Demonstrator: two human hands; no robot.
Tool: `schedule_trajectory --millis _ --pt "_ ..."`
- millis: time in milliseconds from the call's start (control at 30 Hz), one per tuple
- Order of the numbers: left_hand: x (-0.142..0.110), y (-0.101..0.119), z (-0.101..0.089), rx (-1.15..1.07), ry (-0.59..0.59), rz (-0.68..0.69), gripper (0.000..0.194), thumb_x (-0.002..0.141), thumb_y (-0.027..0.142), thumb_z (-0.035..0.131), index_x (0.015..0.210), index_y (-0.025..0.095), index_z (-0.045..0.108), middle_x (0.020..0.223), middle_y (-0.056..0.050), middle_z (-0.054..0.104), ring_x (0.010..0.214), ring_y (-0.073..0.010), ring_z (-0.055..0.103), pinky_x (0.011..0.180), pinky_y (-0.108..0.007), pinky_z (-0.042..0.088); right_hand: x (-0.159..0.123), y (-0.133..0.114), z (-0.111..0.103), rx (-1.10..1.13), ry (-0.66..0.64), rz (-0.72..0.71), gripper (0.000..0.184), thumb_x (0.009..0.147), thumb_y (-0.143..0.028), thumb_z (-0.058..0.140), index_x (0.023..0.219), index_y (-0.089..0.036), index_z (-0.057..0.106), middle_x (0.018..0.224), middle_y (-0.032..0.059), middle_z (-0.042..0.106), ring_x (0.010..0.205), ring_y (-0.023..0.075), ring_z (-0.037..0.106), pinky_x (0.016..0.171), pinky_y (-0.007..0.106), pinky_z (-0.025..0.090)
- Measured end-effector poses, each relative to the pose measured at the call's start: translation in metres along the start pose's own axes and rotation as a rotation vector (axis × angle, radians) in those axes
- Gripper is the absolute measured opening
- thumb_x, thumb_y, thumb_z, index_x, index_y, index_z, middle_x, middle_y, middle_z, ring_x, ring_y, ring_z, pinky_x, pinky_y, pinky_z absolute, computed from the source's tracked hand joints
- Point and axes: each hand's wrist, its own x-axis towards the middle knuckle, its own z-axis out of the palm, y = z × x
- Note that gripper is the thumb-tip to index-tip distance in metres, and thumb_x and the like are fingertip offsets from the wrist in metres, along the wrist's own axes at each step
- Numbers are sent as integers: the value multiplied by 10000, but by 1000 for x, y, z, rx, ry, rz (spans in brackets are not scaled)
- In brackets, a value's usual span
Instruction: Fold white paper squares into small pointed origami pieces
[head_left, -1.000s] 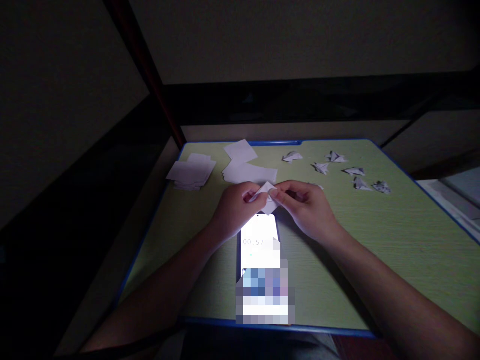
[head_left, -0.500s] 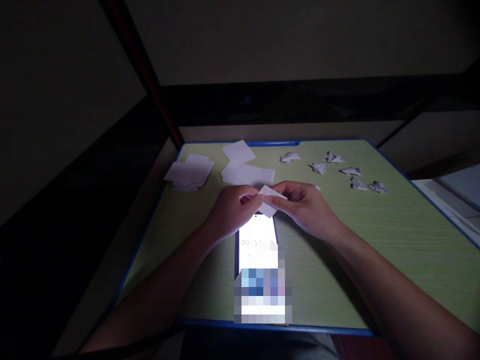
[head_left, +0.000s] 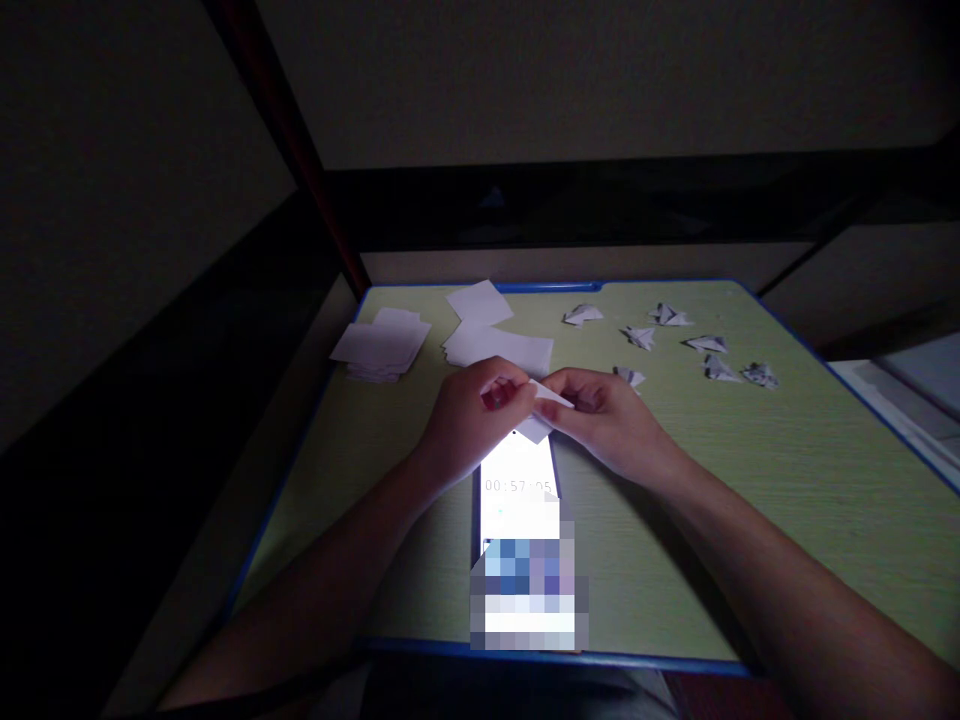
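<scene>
One paper (head_left: 534,430) in both hands (head_left: 466,412) (head_left: 616,422)

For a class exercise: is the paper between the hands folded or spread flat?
Folded: the paper between the left hand and right hand shows angled faces and looks smaller than the sheets behind.

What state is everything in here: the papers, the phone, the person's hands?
Paper in the hands: folded, held up above the table
Left hand: closed on that paper
Right hand: closed on that paper
Phone: switched on, screen lit, lower part blurred out
Left-hand sheets: flat, unevenly stacked
Middle sheets: flat, overlapping
Seven small paper pieces: folded, lying apart
</scene>
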Motion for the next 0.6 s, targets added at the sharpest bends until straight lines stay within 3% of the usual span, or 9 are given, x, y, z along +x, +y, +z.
schedule_trajectory --millis 600 --pt "1 7 -2 -12 23 -42 84 769 184 603 689 165 617 616 6 619 574 -93 534 537 -219 423 -3 -6 2 -50 -28 24 231 734 -378 721 683 -159 670 637 18 653 552 121 536 495 243 381"
